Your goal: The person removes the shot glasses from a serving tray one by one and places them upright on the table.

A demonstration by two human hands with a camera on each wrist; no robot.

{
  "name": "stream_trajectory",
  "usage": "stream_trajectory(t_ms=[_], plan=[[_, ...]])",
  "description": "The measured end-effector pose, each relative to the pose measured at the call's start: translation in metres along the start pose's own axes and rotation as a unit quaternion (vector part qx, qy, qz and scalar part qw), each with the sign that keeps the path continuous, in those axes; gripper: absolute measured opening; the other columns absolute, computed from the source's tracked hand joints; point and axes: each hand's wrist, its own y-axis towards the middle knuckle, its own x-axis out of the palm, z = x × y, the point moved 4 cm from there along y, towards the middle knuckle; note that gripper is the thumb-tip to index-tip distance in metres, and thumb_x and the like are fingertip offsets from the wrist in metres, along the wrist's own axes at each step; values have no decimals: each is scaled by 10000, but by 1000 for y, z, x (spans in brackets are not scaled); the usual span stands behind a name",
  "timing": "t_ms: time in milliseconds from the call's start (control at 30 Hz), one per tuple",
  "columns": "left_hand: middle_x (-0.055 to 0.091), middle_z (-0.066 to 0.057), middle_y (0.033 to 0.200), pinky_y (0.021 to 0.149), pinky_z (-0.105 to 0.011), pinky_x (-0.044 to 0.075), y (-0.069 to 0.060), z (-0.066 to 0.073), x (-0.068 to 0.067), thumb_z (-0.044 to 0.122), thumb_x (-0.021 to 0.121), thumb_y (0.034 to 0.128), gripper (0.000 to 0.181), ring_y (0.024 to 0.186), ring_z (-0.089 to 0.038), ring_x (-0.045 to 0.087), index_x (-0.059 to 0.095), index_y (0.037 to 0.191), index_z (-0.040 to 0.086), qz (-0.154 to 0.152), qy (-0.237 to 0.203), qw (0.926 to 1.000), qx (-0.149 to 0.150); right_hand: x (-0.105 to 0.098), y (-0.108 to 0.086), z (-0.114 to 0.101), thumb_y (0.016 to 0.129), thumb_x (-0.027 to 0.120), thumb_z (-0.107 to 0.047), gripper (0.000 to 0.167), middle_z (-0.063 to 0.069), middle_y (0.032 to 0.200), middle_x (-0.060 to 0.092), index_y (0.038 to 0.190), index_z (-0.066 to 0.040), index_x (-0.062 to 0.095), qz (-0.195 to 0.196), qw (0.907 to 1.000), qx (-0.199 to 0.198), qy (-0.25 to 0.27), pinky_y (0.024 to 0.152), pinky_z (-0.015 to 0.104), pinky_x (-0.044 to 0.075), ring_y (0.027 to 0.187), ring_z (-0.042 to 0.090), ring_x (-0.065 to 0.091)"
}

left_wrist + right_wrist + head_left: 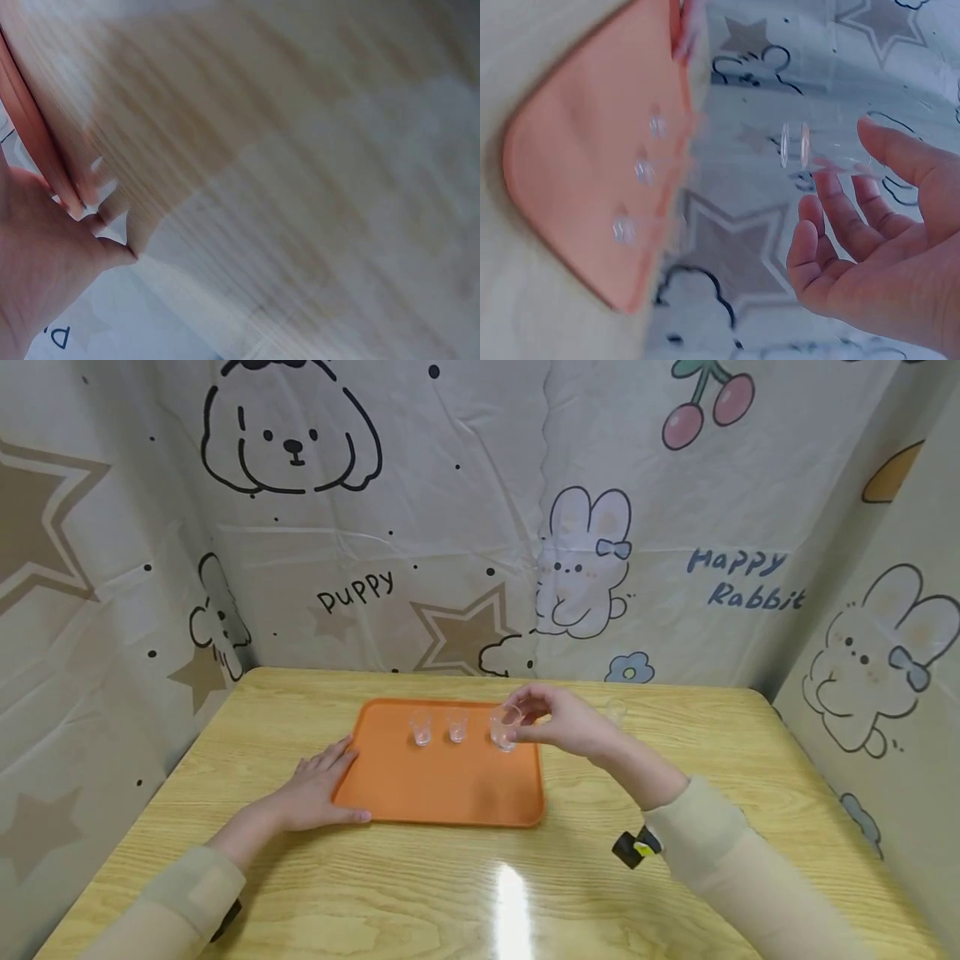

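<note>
My right hand (558,720) pinches a clear shot glass (832,150) between thumb and fingers, above the right part of an orange tray (442,789). In the right wrist view, three more clear shot glasses stand in a row on the tray: one shot glass (658,125), a middle shot glass (644,171) and another shot glass (624,229). From the head, the held glass overlaps the rightmost of them. My left hand (315,789) rests at the tray's near left corner, its fingers spread along the left edge and the thumb at the front edge.
A faint clear glass (616,712) stands on the wooden table (420,893) right of the tray, behind my right wrist. A printed cloth (450,527) hangs along the back and sides of the table.
</note>
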Motion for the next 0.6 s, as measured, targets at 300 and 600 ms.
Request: stream_trajectory(t_ms=[300, 600], plan=[[51, -176, 1575, 1035, -703, 87, 0, 0, -1, 707, 629, 727, 1125, 1375, -486, 146, 217, 1488, -12, -24, 5, 10000, 10, -52, -23, 6, 831, 737, -195, 381, 74, 1096, 651, 1154, -67, 580, 547, 9968, 142, -566, 782, 318, 490, 970, 207, 575], [35, -160, 1580, 1038, -699, 84, 0, -1, 1, 721, 618, 724, 1131, 1381, -478, 134, 210, 1493, -2, -29, 8, 10000, 0, -102, -45, 28, 864, 702, -273, 415, 112, 1144, 617, 1176, -44, 553, 1232, 9864, 492, -970, 813, 246, 453, 1003, 203, 530]])
